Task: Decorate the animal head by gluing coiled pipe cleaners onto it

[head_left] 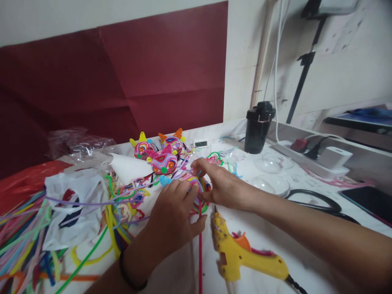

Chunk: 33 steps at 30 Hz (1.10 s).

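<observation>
Between my hands is a rounded craft piece (196,182) wound with coloured pipe cleaners, partly hidden by my fingers. My left hand (173,214), with a black band at the wrist, curls over its near left side. My right hand (219,183) grips the right side with bent fingers. From the piece a dark pink pipe cleaner (200,253) runs straight down toward the table's front. A yellow glue gun (245,255) lies just right of it, its nozzle close below my right hand. Behind, several finished cat-like heads (165,162) with pointed ears sit together.
Loose pipe cleaners (27,241) and a white plastic bag (75,204) cover the left side. A black cup (259,128), clear plastic domes (269,179), a power strip (312,157) and a phone (367,202) are at right. A small digital display (201,143) stands behind.
</observation>
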{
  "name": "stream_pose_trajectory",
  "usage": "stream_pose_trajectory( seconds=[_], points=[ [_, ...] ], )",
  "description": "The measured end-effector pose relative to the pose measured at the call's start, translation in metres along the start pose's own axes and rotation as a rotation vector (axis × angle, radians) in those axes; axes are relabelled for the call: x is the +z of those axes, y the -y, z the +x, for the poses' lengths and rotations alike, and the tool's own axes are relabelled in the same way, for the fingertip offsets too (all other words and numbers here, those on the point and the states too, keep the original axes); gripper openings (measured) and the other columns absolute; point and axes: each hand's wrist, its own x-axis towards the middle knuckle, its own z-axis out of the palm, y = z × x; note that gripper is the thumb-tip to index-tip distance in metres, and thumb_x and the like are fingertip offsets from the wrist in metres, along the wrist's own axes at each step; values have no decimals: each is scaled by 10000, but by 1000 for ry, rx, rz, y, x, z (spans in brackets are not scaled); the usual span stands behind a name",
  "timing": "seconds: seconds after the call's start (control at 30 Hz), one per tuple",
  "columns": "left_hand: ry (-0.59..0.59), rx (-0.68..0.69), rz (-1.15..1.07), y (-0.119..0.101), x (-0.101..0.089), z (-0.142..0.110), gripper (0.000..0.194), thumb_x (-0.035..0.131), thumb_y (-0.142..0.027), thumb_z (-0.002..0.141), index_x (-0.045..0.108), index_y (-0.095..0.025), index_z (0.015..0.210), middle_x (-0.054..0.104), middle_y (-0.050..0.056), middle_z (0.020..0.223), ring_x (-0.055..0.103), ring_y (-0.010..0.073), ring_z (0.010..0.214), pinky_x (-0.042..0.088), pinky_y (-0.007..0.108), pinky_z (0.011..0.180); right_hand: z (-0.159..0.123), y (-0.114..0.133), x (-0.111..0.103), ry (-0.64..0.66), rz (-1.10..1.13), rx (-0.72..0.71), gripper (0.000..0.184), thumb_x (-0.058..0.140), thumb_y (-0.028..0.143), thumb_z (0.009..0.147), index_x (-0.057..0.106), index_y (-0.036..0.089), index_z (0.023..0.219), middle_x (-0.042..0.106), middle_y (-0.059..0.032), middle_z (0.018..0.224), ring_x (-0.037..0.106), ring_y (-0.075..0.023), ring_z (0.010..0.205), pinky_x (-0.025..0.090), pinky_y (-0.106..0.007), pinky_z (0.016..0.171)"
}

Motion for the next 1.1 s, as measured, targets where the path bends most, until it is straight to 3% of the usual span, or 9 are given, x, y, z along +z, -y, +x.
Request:
stream_pose_trajectory(
  seconds=[0.27,0.5,0.87,1.1],
  points=[
    [5,-28,-17,-1,0,1,412,713,-355,696,579,-133,1016,580,128,993,535,316,928,506,504,800,10,-1,-3,79,-85,-5,555,714,42,624,496,163,1120,609,-74,1077,585,-232,972,470,-331,819],
    [19,-51,-40,2,0,-1,539,732,-409,689,553,-155,1129,564,158,1175,508,361,1110,461,564,931,18,2,-9,156,-230,-120,394,721,54,632,631,131,1008,599,-92,1058,553,-246,999,420,-354,895],
    [-10,-1,9,8,-2,-4,539,631,-231,725,484,-136,1235,559,171,1236,505,352,1183,463,541,985,28,9,-15,211,-401,-146,395,736,201,646,634,205,1028,637,-62,1142,479,-336,1096,366,-470,844],
    [-4,0,18,8,-5,-3,550,621,-231,720,472,-131,1240,572,176,1217,524,347,1152,481,532,974,33,13,-15,271,-452,-136,320,713,253,690,618,213,993,660,-71,1103,505,-326,1147,348,-484,910]
  ],
)
